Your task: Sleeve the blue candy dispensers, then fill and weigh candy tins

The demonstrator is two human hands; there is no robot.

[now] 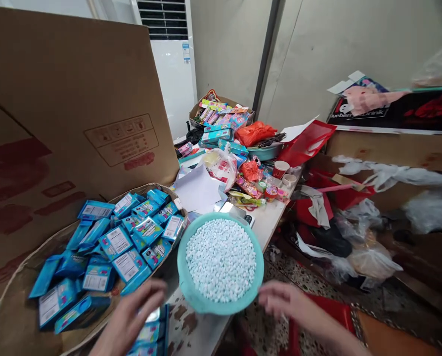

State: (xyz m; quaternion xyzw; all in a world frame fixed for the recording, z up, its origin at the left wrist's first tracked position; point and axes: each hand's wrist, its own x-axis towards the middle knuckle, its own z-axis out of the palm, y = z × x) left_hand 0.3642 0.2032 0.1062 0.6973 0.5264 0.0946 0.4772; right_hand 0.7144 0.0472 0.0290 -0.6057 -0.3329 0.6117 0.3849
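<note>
A cluttered packing workroom, judging by the matching blue boxes (117,243) and basin (221,308) of loose white pellets (221,259).

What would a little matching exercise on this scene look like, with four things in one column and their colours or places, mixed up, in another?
Things:
1. basin
2. white pellets
3. right hand
4. tall cardboard

Colours or places:
A. heaped inside the basin
B. brown, with printing, standing at the picture's left
C. round and teal
D. with its fingers close to the basin's right-hand rim

Right pairs: 1-C, 2-A, 3-D, 4-B
</note>
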